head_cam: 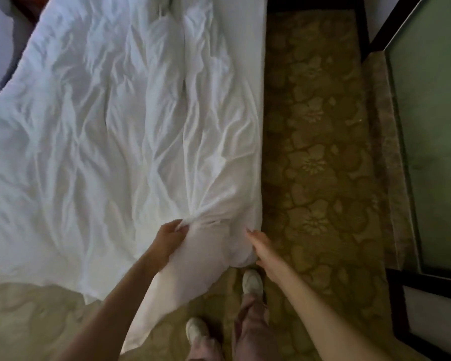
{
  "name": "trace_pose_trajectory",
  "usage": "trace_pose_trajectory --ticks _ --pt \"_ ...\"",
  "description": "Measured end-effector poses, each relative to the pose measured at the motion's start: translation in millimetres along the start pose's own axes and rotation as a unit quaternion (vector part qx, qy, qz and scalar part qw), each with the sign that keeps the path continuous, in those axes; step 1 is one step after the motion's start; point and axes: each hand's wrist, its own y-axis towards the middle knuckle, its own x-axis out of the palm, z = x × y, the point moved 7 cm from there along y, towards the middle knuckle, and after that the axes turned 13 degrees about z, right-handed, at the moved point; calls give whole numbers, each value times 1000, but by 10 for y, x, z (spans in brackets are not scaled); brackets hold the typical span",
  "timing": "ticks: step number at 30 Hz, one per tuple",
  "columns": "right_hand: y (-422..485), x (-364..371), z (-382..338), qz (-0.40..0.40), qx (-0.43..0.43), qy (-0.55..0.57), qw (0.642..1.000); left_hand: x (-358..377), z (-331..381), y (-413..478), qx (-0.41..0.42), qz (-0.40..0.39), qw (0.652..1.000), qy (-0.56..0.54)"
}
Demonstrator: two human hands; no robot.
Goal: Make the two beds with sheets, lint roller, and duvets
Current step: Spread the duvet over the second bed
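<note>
Seen from the head camera, a person at the near corner of a bed (250, 48) gathers the rumpled white duvet (102, 126). The left hand (171, 237) pinches a bunch of cloth so that creases fan out from the grip, apparently to draw the cover taut toward that corner. The right hand (261, 247), fingers straight and holding nothing, lies along the hanging corner above the patterned carpet (320, 152) — seemingly to steady or tuck it. No brand, label or writing can be read anywhere — and no lint roller is in sight.
</note>
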Motion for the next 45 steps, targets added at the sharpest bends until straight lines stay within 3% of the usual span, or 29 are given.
trace_pose_trajectory --ticks 4,8,11,13,15,18,22,28,33,36,41,45 --pt "-160 74 -396 -59 20 146 987 256 231 -475 -55 -79 988 -119" --pt "-369 -46 -768 -72 -44 68 994 305 247 -780 -53 -96 980 -166" --pt "-547 -336 -774 -17 -67 55 996 160 214 -949 -25 -80 981 -175" --pt "-687 -705 -559 27 -96 36 994 149 230 -1105 18 -83 990 -113" --pt "-814 -1132 -190 72 -103 -8 992 282 224 -1253 91 -95 991 17" --pt "-1123 -1655 197 138 -105 -21 985 578 198 -1472 243 -64 930 266" --pt "-1303 -2203 473 235 -103 -3 966 807 236 -1802 275 -78 928 240" --pt "-1445 -2018 823 316 -89 -63 942 716 -357 -1906 211 -180 933 229" --pt "-1368 -1549 1037 250 -39 -109 961 183 -992 -1593 118 -66 956 260" --pt "-1240 -1339 962 203 -49 -115 971 108 -1194 -1401 58 -65 963 254" --pt "-829 -1318 705 143 -54 -114 982 353 -1025 -1089 5 -56 969 241" --pt "-304 -1702 716 139 -44 -155 977 865 -699 -895 -19 -34 966 254"
